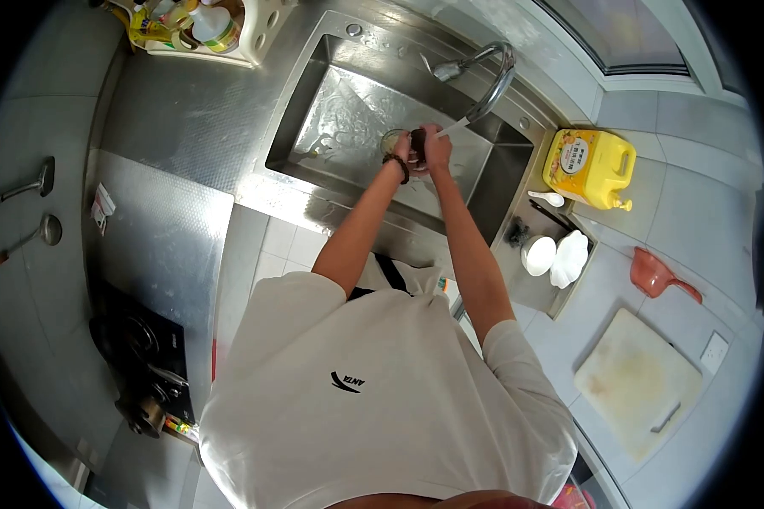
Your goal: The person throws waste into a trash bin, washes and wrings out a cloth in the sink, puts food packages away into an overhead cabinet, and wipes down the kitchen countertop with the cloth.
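Observation:
Inside the steel sink (505, 188), my left hand (401, 151) and my right hand (436, 149) are close together, fingers curled around a small dark brown object (418, 142). The object is mostly covered by the fingers, and its kind cannot be made out. A dark beaded bracelet (396, 164) circles my left wrist. Just beyond the left hand, a round clear-looking dish (388, 139) sits partly hidden. From the curved chrome faucet (502, 75) a stream of water (455, 127) runs down beside my right hand.
Right of the sink are a yellow detergent jug (581, 165), a white spoon (547, 198) and white bowls (538, 254). A red dipper (658, 273) and cutting board (637, 382) hang further right. A bottle rack (250, 38) stands back left; a black stove (157, 339) is lower left.

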{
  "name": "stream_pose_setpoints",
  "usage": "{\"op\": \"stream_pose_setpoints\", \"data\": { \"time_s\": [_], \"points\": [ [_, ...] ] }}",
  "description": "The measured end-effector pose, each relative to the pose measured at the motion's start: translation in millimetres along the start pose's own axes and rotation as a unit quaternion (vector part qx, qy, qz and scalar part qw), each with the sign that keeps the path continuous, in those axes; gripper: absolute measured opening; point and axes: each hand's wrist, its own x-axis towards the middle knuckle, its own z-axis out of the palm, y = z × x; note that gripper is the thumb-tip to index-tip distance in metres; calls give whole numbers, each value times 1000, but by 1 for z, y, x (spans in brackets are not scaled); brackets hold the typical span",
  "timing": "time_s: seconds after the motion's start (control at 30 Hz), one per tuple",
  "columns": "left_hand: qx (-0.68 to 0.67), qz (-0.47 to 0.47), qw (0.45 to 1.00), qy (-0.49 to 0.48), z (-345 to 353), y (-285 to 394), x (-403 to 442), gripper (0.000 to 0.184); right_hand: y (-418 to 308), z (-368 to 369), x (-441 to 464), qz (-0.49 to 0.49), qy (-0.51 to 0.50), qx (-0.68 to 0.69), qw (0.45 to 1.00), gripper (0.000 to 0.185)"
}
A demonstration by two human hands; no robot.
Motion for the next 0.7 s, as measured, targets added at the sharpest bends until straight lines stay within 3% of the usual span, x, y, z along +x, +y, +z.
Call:
{"op": "stream_pose_setpoints", "data": {
  "time_s": [0.03, 0.17, 0.23, 0.3, 0.37, 0.4, 0.47, 0.53, 0.6, 0.63, 0.7],
  "points": [
    [-71, -53, 996, -26, 0, 0, 10, 52, -8, -6, -6, -34, -44, 29, 998, 34],
    [-53, -14, 998, -39, 5, 7, 11, 48, -15, -26, -23, -89, -128, 30, 987, 33],
    [76, 144, 985, 58, 13, 6, 6, 46, 18, -12, -12, -57, -74, 108, 990, 32],
    [218, 294, 917, 160, 31, 6, -20, 43, 51, -1, 0, -24, -18, 186, 982, 31],
    [282, 291, 901, 158, 40, 1, -32, 44, 67, 2, 9, 97, -145, 415, 893, 27],
    [344, 287, 881, 154, 42, -2, -27, 44, 62, 1, 6, 97, -146, 415, 893, 27],
    [378, 331, 853, 138, 41, -17, -12, 38, 44, -6, -1, 153, -193, 481, 842, 27],
    [404, 506, 750, 131, 38, -27, -13, 27, 21, -14, -12, 207, -237, 540, 781, 28],
    [406, 526, 735, 137, 33, -20, -12, 25, 9, -14, -18, 260, -282, 591, 710, 29],
    [408, 544, 719, 141, 30, -14, -11, 22, 4, -10, -19, 260, -284, 590, 710, 29],
    [411, 581, 686, 149, 22, -2, -10, 18, 4, 2, -14, 297, -397, 583, 644, 27]
  ]
}}
